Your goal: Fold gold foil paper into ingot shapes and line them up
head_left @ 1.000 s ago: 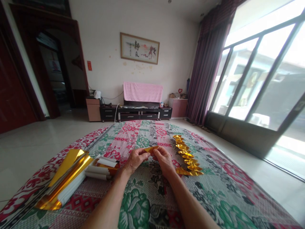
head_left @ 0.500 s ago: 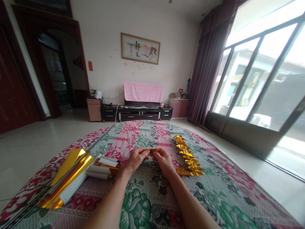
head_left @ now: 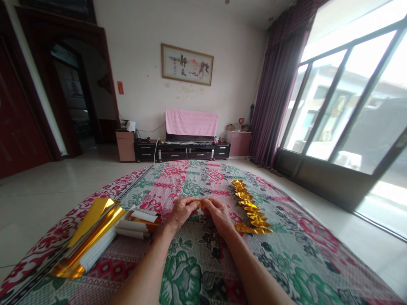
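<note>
Both hands meet above the middle of the patterned cloth [head_left: 181,271]. My left hand [head_left: 183,212] is closed, thumb and fingers pinching one end of a small piece of gold foil paper [head_left: 201,204]. My right hand [head_left: 217,212] pinches its other end, close to the left fingertips. Most of the piece is hidden by the fingers, so its exact shape does not show. To the right lies a row of folded gold foil pieces [head_left: 251,207], several of them, pointed at the ends. On the left rests a stack of gold foil sheets [head_left: 95,233] with white undersides.
Rolled white-backed foil papers [head_left: 133,228] lie between the stack and my left forearm. Beyond the cloth stands a low black cabinet [head_left: 187,153] with a pink towel [head_left: 191,122] above it. Glass doors [head_left: 343,106] and a purple curtain [head_left: 269,93] are at the right.
The gold piece between my fingertips lay flat and wide; now less of it shows and it looks bent. My hands have drawn slightly closer together. The foil stack and row are unmoved.
</note>
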Motion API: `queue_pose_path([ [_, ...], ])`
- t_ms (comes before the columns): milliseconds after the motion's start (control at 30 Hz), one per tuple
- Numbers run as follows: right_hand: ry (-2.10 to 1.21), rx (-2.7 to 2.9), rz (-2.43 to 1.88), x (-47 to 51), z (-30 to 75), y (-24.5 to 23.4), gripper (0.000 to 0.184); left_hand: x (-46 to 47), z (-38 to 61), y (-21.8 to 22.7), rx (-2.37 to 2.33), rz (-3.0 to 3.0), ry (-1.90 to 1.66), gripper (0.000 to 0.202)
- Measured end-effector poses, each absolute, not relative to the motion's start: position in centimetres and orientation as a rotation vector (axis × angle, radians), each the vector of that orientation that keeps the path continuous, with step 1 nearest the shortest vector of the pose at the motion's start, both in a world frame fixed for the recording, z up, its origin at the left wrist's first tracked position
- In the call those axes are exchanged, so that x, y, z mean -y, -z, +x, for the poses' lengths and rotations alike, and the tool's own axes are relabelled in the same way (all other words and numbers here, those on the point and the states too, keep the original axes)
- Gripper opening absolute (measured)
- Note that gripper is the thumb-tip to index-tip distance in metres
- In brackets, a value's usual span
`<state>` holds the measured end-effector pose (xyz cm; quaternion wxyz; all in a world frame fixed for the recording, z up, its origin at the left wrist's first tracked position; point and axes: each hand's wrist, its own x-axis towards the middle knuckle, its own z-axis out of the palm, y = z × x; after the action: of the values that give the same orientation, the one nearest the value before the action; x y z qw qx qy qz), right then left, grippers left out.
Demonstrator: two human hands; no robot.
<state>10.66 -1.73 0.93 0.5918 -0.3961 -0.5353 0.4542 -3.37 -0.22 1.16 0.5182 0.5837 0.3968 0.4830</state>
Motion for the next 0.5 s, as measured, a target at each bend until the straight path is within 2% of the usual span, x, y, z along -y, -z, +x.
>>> queue_pose_path([
  [500, -1.089, 1.269, -0.975, 1.68, 10.79, -0.95, 0.039, 0.33, -3.38, -1.34, -0.979, 1.399, -1.158, 0.027],
])
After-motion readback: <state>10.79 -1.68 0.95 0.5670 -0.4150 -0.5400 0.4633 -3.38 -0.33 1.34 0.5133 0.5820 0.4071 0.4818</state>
